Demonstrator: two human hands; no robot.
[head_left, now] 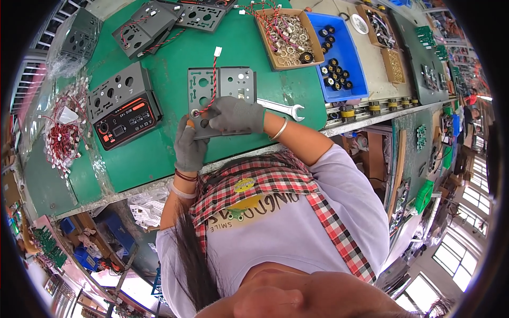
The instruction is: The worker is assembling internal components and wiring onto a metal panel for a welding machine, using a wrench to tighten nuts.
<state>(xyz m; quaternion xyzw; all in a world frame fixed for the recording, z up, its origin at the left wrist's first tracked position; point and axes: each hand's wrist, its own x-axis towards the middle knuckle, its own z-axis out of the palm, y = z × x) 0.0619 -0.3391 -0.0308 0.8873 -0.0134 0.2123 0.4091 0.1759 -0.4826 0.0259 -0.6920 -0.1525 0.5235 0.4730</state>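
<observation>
A dark grey metal panel (203,80) with round and slotted cutouts lies on the green bench in front of me. My left hand (190,150), in a grey glove, grips its near left corner; something orange shows at a fingertip. Over the panel's near half, my gloved right hand (238,115) has its fingers curled together beside a small metal ring fitting (195,113). From that fitting a twisted red wire (214,79) runs away from me to a white connector. What the right fingertips pinch is hidden. An open-ended wrench (282,107) lies right of the panel, partly behind my right hand.
At far right stand a cardboard box (275,65) of metal rings and nuts and a blue tray (339,95) of black round parts. Left are a black-and-orange front panel (127,124), a bundle of red-and-white wires (66,130) and more grey panels (142,29).
</observation>
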